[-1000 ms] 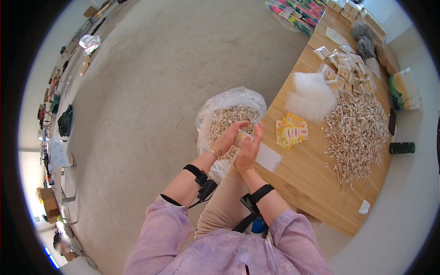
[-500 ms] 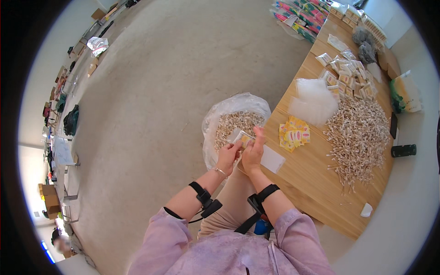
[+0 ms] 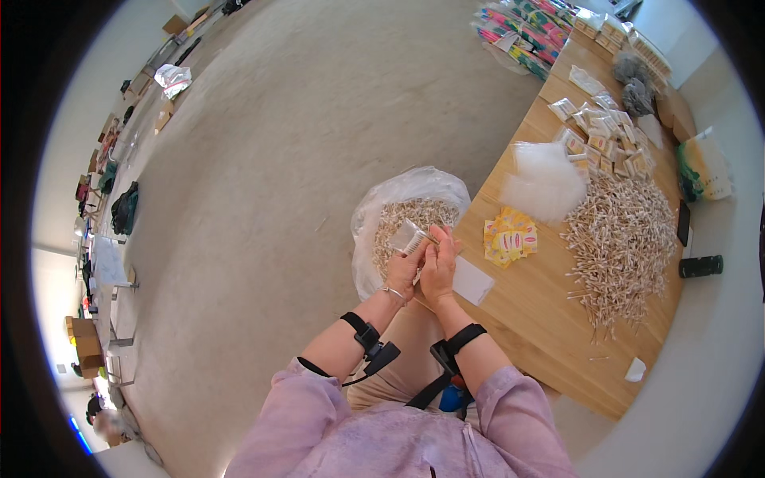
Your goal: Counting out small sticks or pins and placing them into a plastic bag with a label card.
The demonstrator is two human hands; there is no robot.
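A small clear packet of cotton swabs (image 3: 408,237) is held in front of me, above a large clear plastic bag (image 3: 365,219) filled with loose cotton swabs (image 3: 422,213). My left hand (image 3: 402,272) is closed around the packet's lower part. Beside it, my right hand (image 3: 437,267) has its fingers pressed together at the packet's right end, partly covering it. The two hands touch. On the wooden table (image 3: 542,311) just to the right lie a white card (image 3: 473,280) and a spread stack of yellow printed cards (image 3: 510,237).
Flat clear pouches (image 3: 543,182) and a big heap of loose swabs (image 3: 621,247) cover the table's middle. Behind them are several filled packets (image 3: 602,131). A dark green cylinder (image 3: 701,266) stands by the wall. Colourful wrapped bundles (image 3: 526,36) sit beyond the far end.
Both hands have drawn together. My right fingers, raised before, are now bent onto the packet, which has tilted so its clear end points up and left.
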